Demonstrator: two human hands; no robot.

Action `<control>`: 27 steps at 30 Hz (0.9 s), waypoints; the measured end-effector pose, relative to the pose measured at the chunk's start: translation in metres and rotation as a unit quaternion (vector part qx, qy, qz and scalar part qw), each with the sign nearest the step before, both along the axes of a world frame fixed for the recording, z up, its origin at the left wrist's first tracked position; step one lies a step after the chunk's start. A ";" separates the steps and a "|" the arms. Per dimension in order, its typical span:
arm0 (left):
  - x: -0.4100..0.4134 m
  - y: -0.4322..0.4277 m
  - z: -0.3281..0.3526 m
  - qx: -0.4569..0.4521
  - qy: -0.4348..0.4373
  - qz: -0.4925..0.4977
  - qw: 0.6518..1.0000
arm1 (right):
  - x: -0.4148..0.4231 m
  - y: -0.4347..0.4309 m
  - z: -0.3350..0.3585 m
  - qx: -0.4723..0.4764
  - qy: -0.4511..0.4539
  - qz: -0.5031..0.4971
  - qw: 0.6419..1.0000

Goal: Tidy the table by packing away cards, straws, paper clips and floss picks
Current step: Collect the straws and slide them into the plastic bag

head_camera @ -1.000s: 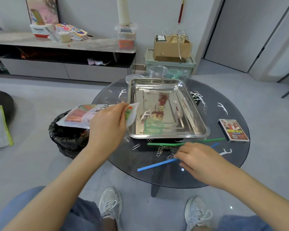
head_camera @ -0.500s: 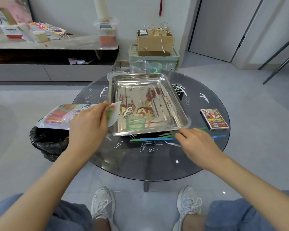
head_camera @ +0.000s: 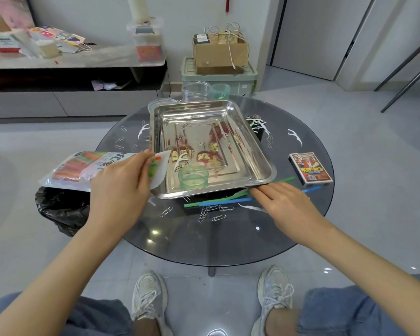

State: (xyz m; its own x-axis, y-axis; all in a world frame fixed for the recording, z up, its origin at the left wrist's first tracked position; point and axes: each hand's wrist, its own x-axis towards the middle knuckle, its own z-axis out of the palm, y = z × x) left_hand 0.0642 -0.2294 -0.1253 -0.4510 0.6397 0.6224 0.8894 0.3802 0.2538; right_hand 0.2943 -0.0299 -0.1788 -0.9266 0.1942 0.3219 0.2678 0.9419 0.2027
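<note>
My left hand (head_camera: 117, 192) grips a printed plastic straw bag (head_camera: 83, 166) by its open end, at the left edge of the round glass table (head_camera: 228, 243). A green straw (head_camera: 214, 202) and a blue straw (head_camera: 228, 202) lie along the front rim of a steel tray (head_camera: 261, 161). The straight fingers of my right hand (head_camera: 284, 204) rest on both straws. Paper clips (head_camera: 218, 217) lie loose in front of the straws and at the table's left. A card box (head_camera: 310, 168) sits at the right. White floss picks (head_camera: 295, 137) are scattered on the glass.
A small green cup (head_camera: 193, 178) stands in the tray's front part with clips and a floss pick. A clear jar (head_camera: 195, 90) and a green cup (head_camera: 220, 90) stand behind the tray. A black bin bag (head_camera: 61, 209) sits on the floor to the left.
My right hand has slid the blue straw up against the green one at the tray's front edge. The view has shifted, and my left hand still holds the bag.
</note>
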 end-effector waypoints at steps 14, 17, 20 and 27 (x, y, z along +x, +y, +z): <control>0.000 -0.001 0.004 0.008 -0.031 0.002 0.999 | 0.004 0.009 0.008 0.020 -0.015 0.029 0.999; 0.001 -0.001 0.006 0.014 -0.039 0.006 0.999 | 0.009 0.007 0.013 0.006 0.000 0.032 0.999; 0.001 -0.001 0.007 0.024 -0.048 0.013 0.998 | 0.015 -0.001 0.026 -0.014 0.022 0.045 0.999; -0.005 -0.002 0.019 0.049 -0.097 0.030 0.994 | -0.002 -0.019 0.084 -0.047 0.065 0.076 0.994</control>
